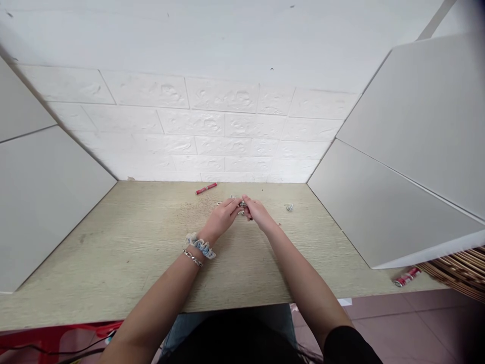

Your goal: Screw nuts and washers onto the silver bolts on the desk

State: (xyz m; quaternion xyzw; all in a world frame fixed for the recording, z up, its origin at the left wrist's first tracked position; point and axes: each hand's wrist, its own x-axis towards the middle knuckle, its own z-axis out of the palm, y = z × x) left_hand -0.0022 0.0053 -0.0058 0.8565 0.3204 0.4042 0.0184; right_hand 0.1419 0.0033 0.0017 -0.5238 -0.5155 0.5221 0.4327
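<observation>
Near the middle of the wooden table (144, 253), my left hand (223, 218) and my right hand (258, 212) meet with their fingertips closed. Between them is a small shiny metal piece (243, 204), which looks like a bolt; the fingers hide much of it. Just below the fingertips, a small metal ring (243, 213) shows. Another small ring (219, 203) lies left of my left fingers, and small metal bits (233, 197) lie behind them. Off to the right, apart from both hands, a bolt-like metal piece (290, 207) rests on the table.
A red tube-shaped item (206, 188) lies towards the white brick-patterned wall (212, 124). Grey panels stand at the left (56, 202) and right (397, 212). At the right front edge are another red cylinder (407, 277) and a woven brown item (458, 270).
</observation>
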